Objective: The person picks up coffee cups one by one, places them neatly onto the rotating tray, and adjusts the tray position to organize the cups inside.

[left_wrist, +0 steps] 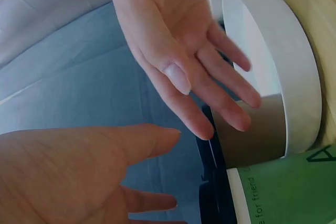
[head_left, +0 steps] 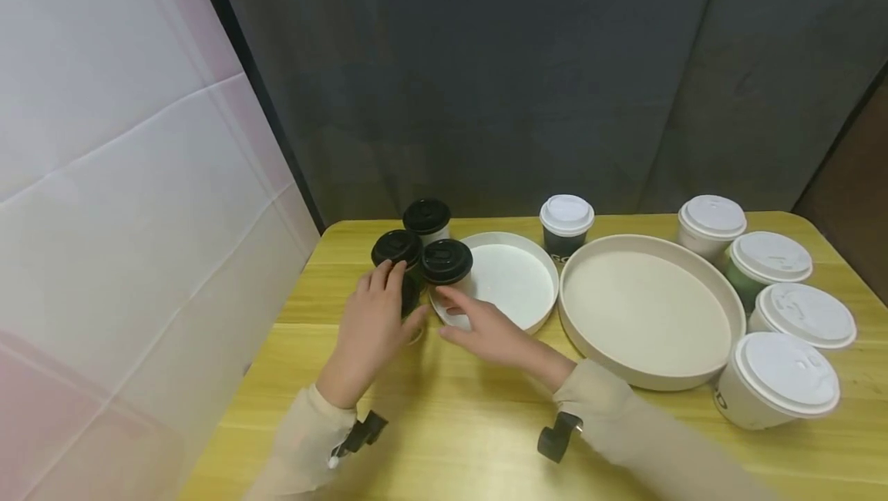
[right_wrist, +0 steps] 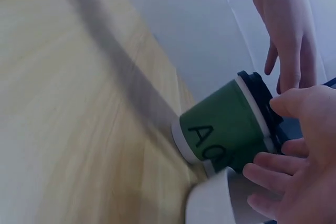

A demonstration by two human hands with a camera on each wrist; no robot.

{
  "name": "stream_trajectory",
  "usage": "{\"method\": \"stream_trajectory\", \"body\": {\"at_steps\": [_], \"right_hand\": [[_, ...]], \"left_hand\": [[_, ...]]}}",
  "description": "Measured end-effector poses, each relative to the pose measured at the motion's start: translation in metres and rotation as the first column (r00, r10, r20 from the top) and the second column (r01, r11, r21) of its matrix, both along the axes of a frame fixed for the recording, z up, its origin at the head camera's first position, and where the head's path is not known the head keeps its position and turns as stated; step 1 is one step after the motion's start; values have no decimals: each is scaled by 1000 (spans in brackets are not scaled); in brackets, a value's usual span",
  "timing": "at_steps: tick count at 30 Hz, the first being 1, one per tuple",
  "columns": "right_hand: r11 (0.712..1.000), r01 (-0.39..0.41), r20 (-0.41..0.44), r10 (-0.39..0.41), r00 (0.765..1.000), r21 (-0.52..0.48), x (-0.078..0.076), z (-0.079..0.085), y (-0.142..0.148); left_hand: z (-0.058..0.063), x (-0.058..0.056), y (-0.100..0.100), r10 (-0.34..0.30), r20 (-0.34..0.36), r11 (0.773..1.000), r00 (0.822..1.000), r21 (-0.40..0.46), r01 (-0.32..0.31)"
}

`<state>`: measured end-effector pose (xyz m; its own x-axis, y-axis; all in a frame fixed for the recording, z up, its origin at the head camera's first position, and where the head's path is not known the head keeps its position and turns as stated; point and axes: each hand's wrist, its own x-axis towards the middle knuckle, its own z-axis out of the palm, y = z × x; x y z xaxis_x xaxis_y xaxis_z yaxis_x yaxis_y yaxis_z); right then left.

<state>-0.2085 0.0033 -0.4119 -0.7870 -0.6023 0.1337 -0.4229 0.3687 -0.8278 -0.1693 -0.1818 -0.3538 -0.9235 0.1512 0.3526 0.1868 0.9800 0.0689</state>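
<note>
Several paper cups with black lids stand together at the left. My left hand (head_left: pixel 375 312) is over the nearest one, a green cup (right_wrist: pixel 226 119), its fingers extended above the lid and holding nothing. That cup is mostly hidden by the hand in the head view. Another black-lidded cup (head_left: pixel 447 260), with a taupe body, stands inside the left edge of the white round tray (head_left: pixel 544 254). My right hand (head_left: pixel 489 330) hovers by this cup and the tray's near rim, its fingers spread and the palm turned toward the cups in the left wrist view.
A larger cream round tray (head_left: pixel 652 308) sits right of the white one. Behind them stands a dark cup with a white lid (head_left: pixel 566 216). Several white-lidded cups, such as the front one (head_left: pixel 777 381), line the right side. A dark partition (head_left: pixel 486 85) rises behind the wooden table (head_left: pixel 458 439).
</note>
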Motion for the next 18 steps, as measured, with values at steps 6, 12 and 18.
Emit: {"method": "stream_trajectory", "body": {"at_steps": [6,12,18], "right_hand": [[999,22,91,-18,996,-38,0,-6,-16],[995,85,117,-79,990,-51,3,-8,-24],[993,106,135,-97,986,-60,5,-13,-30]], "left_hand": [[1,-2,-5,41,43,999,998,-17,-41],[0,-5,-8,76,89,997,993,-19,-75],[-3,-8,-10,95,107,995,990,-35,-91]]}}
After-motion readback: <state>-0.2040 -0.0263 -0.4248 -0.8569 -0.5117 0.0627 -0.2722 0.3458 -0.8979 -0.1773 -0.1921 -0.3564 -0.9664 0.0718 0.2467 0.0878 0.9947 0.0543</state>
